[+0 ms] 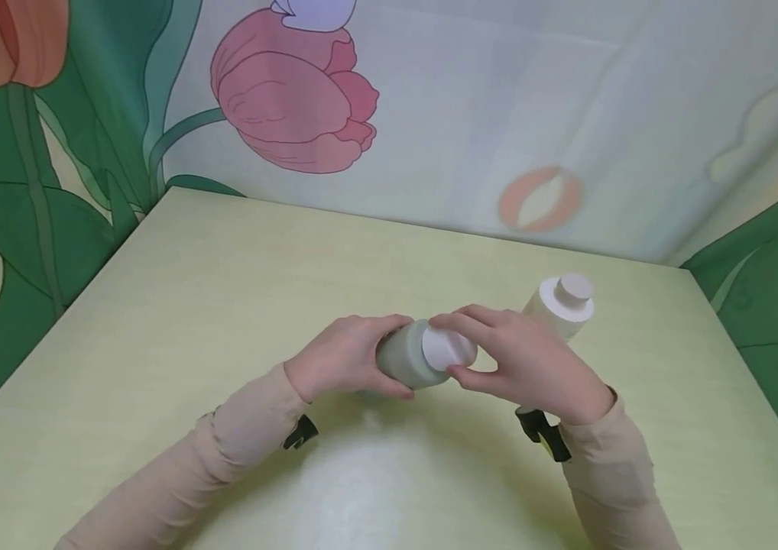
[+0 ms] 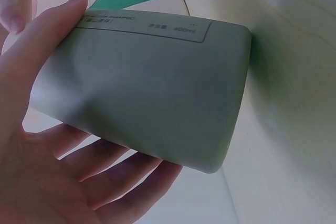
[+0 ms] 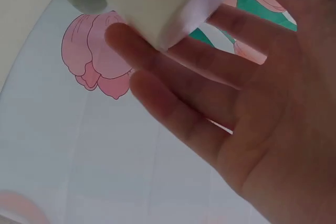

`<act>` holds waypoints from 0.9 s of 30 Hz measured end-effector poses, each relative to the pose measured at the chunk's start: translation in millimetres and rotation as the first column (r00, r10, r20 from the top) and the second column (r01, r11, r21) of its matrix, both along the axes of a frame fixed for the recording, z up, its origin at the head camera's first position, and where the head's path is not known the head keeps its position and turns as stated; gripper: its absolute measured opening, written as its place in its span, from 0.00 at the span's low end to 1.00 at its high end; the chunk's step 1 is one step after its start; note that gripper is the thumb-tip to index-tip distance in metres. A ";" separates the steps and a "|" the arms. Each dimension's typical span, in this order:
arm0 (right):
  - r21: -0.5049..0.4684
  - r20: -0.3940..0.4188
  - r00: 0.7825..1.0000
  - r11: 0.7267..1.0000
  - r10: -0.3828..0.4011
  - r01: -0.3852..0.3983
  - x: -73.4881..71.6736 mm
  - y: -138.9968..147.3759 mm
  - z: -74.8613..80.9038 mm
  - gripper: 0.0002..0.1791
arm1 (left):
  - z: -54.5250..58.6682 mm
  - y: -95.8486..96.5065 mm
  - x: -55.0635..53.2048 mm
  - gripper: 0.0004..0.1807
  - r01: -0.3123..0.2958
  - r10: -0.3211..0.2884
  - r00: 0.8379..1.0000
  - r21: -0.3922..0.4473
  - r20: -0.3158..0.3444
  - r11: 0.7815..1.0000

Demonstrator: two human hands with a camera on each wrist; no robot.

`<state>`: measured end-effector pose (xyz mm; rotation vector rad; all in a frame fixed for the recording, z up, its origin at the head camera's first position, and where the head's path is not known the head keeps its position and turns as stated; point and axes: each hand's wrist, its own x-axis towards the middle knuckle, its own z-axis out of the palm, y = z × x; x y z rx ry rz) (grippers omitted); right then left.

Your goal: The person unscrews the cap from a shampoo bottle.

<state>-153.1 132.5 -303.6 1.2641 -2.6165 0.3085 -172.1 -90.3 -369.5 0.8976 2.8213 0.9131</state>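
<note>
A green shampoo bottle with a white cap is held tilted over the table, its cap end toward the right. My left hand grips the bottle's body, thumb on one side and fingers curled round the other. In the left wrist view the bottle shows printed text and its base close to the tabletop. My right hand pinches the white cap between thumb and fingers. The right wrist view shows the cap against the fingers, the ring and little fingers extended past it.
A white bottle with a round cap stands behind my right hand, partly hidden by it. The pale wooden table meets a flower-printed curtain at its back edge. Dark wrist mounts hang under both wrists.
</note>
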 end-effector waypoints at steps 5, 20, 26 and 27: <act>0.002 -0.003 0.999 0.999 0.053 -0.053 1.6 3.3 2.6 0.25 | -1.2 0.3 -0.5 0.37 0.001 -0.001 1.000 0.008 0.021 1.000; -0.228 -0.026 0.997 0.971 0.069 -0.073 -13.9 13.3 11.2 0.32 | -1.2 -8.1 -9.8 0.34 -0.112 0.104 0.992 0.101 0.078 0.989; -0.296 0.061 0.997 0.955 0.042 -0.022 -19.9 17.5 6.7 0.36 | 19.1 -26.2 -15.0 0.34 -0.136 0.110 0.983 0.177 0.149 0.975; -0.308 0.070 0.997 0.951 0.041 -0.017 -20.7 17.8 5.6 0.36 | 24.0 -30.8 -15.9 0.34 -0.138 0.112 0.982 0.182 0.150 0.973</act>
